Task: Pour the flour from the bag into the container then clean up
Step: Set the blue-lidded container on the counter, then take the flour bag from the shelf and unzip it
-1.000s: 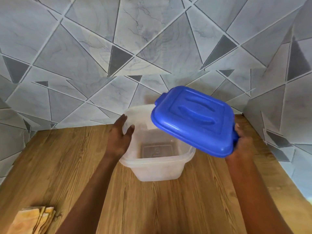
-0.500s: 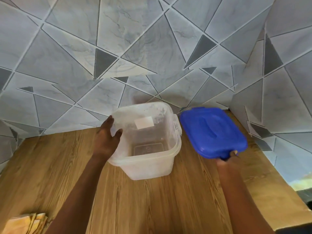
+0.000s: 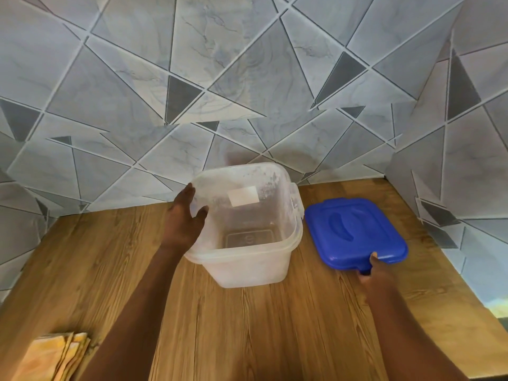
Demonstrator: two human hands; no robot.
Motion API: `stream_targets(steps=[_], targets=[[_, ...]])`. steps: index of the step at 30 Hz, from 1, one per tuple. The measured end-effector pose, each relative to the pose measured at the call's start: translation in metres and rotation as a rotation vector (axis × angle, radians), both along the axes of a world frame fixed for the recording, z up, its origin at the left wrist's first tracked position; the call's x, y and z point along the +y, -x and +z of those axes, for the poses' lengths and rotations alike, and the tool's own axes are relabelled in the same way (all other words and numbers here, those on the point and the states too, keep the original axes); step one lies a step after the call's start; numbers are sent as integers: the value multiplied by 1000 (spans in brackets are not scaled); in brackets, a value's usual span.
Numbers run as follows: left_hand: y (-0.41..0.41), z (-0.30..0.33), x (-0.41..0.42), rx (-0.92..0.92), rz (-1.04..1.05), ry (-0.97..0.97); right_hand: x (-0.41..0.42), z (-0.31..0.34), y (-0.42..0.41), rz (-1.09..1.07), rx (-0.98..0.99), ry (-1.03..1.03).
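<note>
Plainly the opening-up step is what's in hand: across the wooden desk (image 3: 247, 325) the clear container (image 3: 244, 229) stands open and empty near the tiled back wall, its walls a little dusty white, and the blue lid (image 3: 354, 232) lies flat just beside it on the right, apart from the rim. No flour bag shows anywhere in view, so I'd judge pouring hasn't begun; the next move calls for letting go of the lid and fetching the bag, while the container is kept steady. A folded yellow cloth (image 3: 52, 358) waits at the near left corner, likely for the cleaning. Both forearms reach forward from below. The left hand (image 3: 184, 218) rests against the container's left wall, fingers fairly straight along the rim, thumb over its edge. The right hand (image 3: 371, 270) pinches the lid's near edge at its small tab, thumb on top.
</note>
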State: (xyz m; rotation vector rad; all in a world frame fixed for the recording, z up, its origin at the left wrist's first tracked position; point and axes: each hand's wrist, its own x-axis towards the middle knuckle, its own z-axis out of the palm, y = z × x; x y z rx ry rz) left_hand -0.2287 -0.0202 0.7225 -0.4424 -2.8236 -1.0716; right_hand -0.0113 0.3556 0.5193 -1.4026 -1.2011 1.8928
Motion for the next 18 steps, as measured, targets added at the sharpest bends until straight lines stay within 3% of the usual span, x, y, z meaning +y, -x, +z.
stream_targets(steps=[2, 4, 12, 15, 18], targets=[[0, -1, 0, 0, 3, 4, -1, 10, 3, -63, 41, 136], [1, -2, -1, 7, 0, 11, 1, 12, 6, -91, 30, 104], [-1, 0, 0, -6, 38, -78, -25, 57, 16, -23, -331, -261], [-8, 2, -1, 73, 85, -131, -43, 88, 28, 106, -270, -380], [-21, 7, 0, 128, 84, -200, -64, 128, 45, 180, -80, -540]])
